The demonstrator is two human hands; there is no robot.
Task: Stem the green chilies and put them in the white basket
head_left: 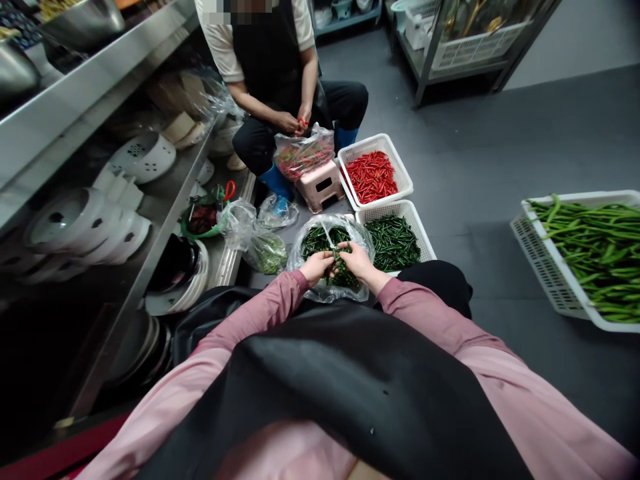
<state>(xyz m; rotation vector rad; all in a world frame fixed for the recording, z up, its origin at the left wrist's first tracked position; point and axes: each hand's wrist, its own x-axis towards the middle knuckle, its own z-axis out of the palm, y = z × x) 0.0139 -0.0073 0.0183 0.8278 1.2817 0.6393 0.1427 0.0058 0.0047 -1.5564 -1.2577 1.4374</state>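
Both of my hands meet over a clear plastic bag (pixel 367 243) filled with green chili peppers (pixel 320 241). My left hand (pixel 317 267) has its fingers closed in a pinch around a green chili. Opposite it, my right hand (pixel 357 260) pinches at the same spot, its fingertips on a green chili too. The chilies between the fingers are small and partly hidden. Just right of the bag, a white basket (pixel 424 233) contains a heap of green chilies (pixel 393 243). Behind that one, touching it, another white basket (pixel 403 170) holds red chilies (pixel 373 177).
A co-worker (pixel 280 80) sits opposite, handling red chilies over a bag (pixel 305 157) on a pink stool (pixel 323 185). At the right stands a basket of long green peppers (pixel 595 260). Metal shelving (pixel 165 233) with stacked dishes (pixel 90 227) runs along the left.
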